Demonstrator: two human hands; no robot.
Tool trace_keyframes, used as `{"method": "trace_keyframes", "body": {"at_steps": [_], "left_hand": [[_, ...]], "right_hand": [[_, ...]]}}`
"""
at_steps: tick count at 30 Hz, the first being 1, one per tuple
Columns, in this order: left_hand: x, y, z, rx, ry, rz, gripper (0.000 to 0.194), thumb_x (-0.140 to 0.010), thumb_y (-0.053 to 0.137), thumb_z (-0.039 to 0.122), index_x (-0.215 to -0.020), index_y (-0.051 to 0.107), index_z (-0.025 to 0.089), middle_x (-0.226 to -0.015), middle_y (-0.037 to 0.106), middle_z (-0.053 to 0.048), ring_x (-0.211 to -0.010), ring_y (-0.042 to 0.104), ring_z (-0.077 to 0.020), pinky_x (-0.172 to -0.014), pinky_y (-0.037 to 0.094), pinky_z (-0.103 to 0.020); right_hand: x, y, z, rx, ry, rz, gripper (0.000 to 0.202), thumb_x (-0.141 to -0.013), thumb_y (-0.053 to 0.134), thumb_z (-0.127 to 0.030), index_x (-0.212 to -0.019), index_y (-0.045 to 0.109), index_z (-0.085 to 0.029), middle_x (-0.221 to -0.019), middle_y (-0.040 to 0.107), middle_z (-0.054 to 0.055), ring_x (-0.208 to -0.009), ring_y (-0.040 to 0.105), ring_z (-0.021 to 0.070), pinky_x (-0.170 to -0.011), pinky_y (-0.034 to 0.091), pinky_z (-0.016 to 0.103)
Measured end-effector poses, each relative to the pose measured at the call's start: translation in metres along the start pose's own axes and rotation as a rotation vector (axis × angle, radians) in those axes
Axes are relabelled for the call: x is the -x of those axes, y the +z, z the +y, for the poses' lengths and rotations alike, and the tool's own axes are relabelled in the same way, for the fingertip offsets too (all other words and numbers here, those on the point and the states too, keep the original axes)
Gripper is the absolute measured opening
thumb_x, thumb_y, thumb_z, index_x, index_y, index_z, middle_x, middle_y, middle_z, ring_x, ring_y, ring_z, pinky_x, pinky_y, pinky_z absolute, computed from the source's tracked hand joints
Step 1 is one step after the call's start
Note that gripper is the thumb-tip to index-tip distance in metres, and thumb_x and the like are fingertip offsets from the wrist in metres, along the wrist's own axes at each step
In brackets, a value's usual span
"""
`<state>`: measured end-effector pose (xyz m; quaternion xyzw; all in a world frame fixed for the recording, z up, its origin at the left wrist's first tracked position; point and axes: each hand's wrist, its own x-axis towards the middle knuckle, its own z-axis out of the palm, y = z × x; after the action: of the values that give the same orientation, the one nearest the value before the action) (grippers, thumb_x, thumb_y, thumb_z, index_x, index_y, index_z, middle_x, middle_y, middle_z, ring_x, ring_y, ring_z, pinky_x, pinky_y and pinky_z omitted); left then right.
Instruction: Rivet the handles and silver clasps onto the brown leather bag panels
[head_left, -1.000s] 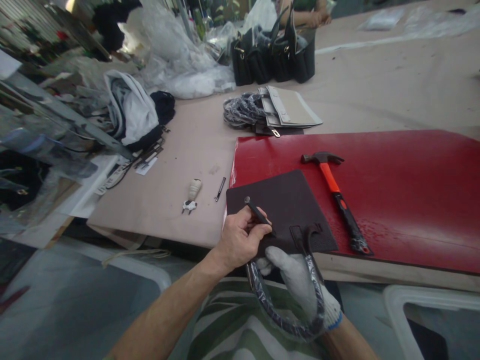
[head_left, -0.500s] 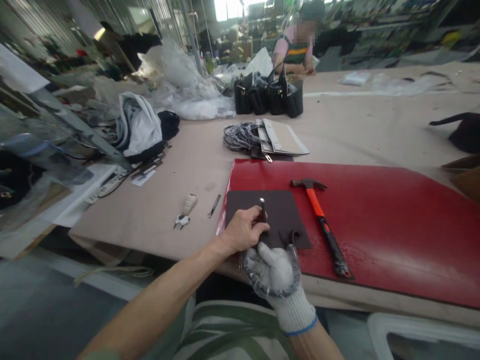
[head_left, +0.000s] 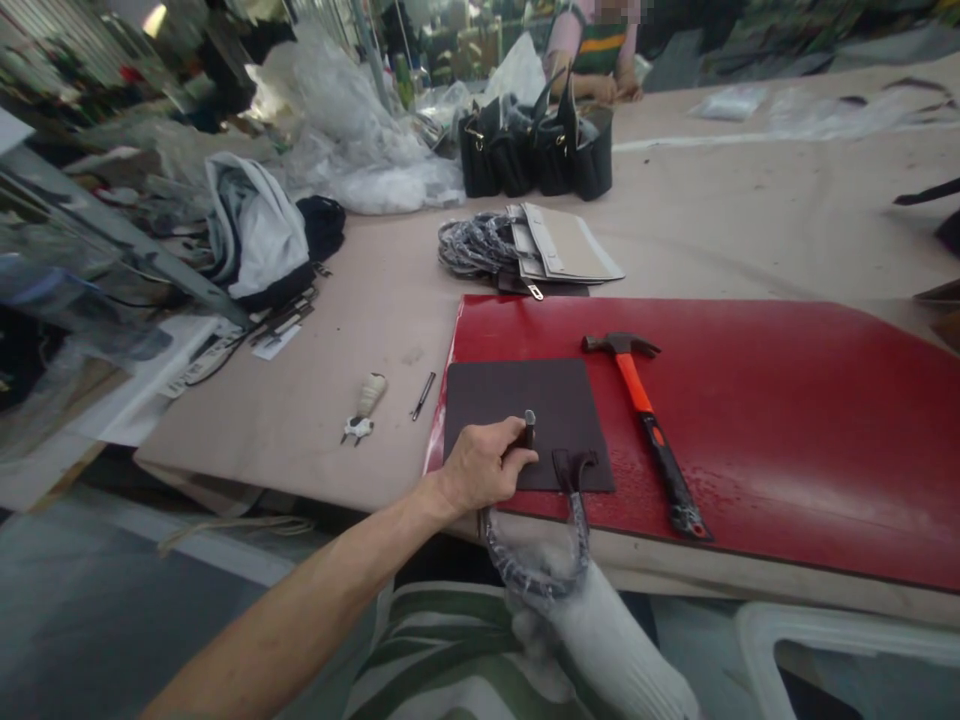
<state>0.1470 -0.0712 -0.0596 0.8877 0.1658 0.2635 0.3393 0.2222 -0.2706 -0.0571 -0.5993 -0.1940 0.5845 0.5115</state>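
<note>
Left hand pinching a short rod over a brown panel

The dark brown panel (head_left: 517,395) is lying flat at the near left part of a red mat (head_left: 780,420); a plastic-wrapped handle (head_left: 531,578) is looping off its near side toward the wearer, one dark tab resting on the panel by its near right corner; the bare left hand (head_left: 480,465) is clamping the short rod (head_left: 529,430) between thumb and fingers, the tool standing roughly upright with its lower end hidden; the gloved right hand (head_left: 551,625) is showing as a blur around the bottom of the loop, and whether its fingers are apart or together I cannot tell.

To the right, a claw hammer (head_left: 655,438) is lying on the mat; to the left, nippers (head_left: 366,405) and a thin metal tool (head_left: 423,396) are lying on the table (head_left: 750,230); beyond the mat, a wrapped bundle (head_left: 474,245) is sitting beside stacked flat pieces (head_left: 570,248); farther back, black bags (head_left: 536,165) are standing near heaped clear plastic (head_left: 352,120); behind them another person (head_left: 611,50) is resting both forearms on the table.
</note>
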Motion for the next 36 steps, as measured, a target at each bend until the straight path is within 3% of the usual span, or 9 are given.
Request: {"method": "trace_keyframes", "body": {"at_steps": [6,11,14,18,21,24,27,31,36], "left_hand": [[0.001,0.003,-0.002,-0.067,0.054,0.009,0.007,-0.093,0.06,0.022,-0.098,0.058,0.019,-0.088,0.072,-0.005,-0.079,0.073,-0.0207,-0.071,0.054,-0.028],[0.002,0.004,-0.001,-0.084,0.084,0.021,0.006,-0.093,0.06,0.022,-0.098,0.058,0.02,-0.088,0.072,-0.005,-0.079,0.073,-0.0216,-0.07,0.054,-0.028],[0.002,0.005,0.0,-0.088,0.088,0.025,0.006,-0.092,0.06,0.022,-0.097,0.058,0.02,-0.088,0.072,-0.005,-0.079,0.073,-0.0217,-0.07,0.054,-0.028],[0.003,0.005,0.0,-0.099,0.1,0.028,0.006,-0.091,0.061,0.021,-0.096,0.058,0.02,-0.087,0.072,-0.004,-0.078,0.072,-0.0216,-0.07,0.054,-0.028],[0.003,0.006,-0.001,-0.117,0.098,0.019,0.007,-0.09,0.061,0.021,-0.095,0.057,0.019,-0.087,0.072,-0.005,-0.079,0.072,-0.0221,-0.071,0.054,-0.029],[0.002,0.006,-0.002,-0.141,0.085,0.001,0.008,-0.089,0.062,0.02,-0.095,0.057,0.019,-0.088,0.072,-0.005,-0.08,0.072,-0.0214,-0.072,0.054,-0.028],[0.002,0.005,-0.001,-0.143,0.072,-0.014,0.01,-0.089,0.063,0.02,-0.097,0.058,0.019,-0.087,0.072,-0.004,-0.079,0.072,-0.0214,-0.071,0.054,-0.028],[0.003,0.005,-0.001,-0.139,0.065,-0.01,0.011,-0.089,0.064,0.02,-0.099,0.06,0.019,-0.087,0.072,-0.005,-0.081,0.072,-0.0222,-0.073,0.054,-0.029],[0.004,0.006,-0.003,-0.124,0.08,0.002,0.01,-0.088,0.065,0.019,-0.097,0.06,0.018,-0.086,0.073,-0.006,-0.078,0.072,-0.0235,-0.069,0.053,-0.029]], "right_hand": [[0.04,-0.077,-0.054,0.405,0.057,-0.117,0.024,-0.078,0.074,-0.045,-0.086,0.074,-0.022,-0.083,0.074,0.005,-0.082,0.069,0.025,-0.069,0.054,0.029],[-0.02,-0.11,-0.113,1.067,-0.114,0.651,0.058,-0.084,0.062,-0.049,-0.13,0.062,-0.014,-0.133,0.06,0.023,-0.117,0.058,0.0431,-0.101,0.045,0.056],[-0.06,-0.112,-0.132,0.933,-0.024,0.625,0.044,-0.078,0.069,-0.03,-0.118,0.063,-0.012,-0.126,0.056,0.026,-0.128,0.045,0.0501,-0.106,0.037,0.064],[-0.085,-0.107,-0.147,0.552,0.055,0.446,0.018,-0.077,0.061,-0.011,-0.094,0.059,-0.017,-0.086,0.058,0.01,-0.084,0.062,0.0258,-0.075,0.056,0.038],[-0.078,-0.095,-0.155,0.329,0.067,0.288,0.006,-0.087,0.051,-0.013,-0.087,0.054,-0.018,-0.067,0.046,-0.001,-0.05,0.044,0.0121,-0.046,0.044,0.022],[-0.049,-0.078,-0.161,0.23,0.035,0.23,0.015,-0.099,0.047,-0.03,-0.089,0.051,-0.02,-0.062,0.038,-0.006,-0.042,0.033,0.0097,-0.037,0.032,0.018],[-0.005,-0.067,-0.165,0.396,-0.193,0.295,0.032,-0.098,0.051,-0.054,-0.097,0.056,-0.022,-0.06,0.041,-0.006,-0.042,0.038,0.0116,-0.037,0.034,0.021],[0.035,-0.064,-0.16,1.038,-0.615,0.477,0.045,-0.094,0.044,-0.066,-0.091,0.06,-0.024,-0.056,0.055,0.001,-0.044,0.052,0.0191,-0.044,0.036,0.029],[0.05,-0.063,-0.158,1.365,-0.594,0.419,0.045,-0.09,0.043,-0.067,-0.071,0.051,-0.027,-0.051,0.055,0.004,-0.043,0.054,0.0226,-0.046,0.03,0.031]]}}
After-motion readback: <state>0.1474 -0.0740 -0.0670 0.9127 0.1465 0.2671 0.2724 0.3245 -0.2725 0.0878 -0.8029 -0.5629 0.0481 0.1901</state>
